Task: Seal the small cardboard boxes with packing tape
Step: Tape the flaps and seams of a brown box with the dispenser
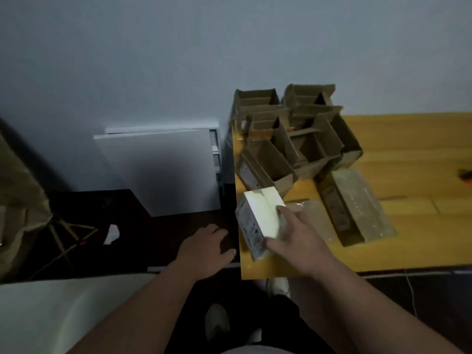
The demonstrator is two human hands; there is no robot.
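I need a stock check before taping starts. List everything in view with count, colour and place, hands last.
open cardboard boxes: a cluster, exact count unclear, brown, far left part of the table
white box: one, white with small print on its side, at the table's near left corner, held
bagged box: one, brown, in a clear bag, lying right of the white box
table: one, yellow wood, right side of view
white panel: one, leaning at the wall left of the table
dark surface: one, left of the table
shoes: two, pale, on the floor below
left hand: on the dark surface, fingers relaxed
right hand: gripping the white box
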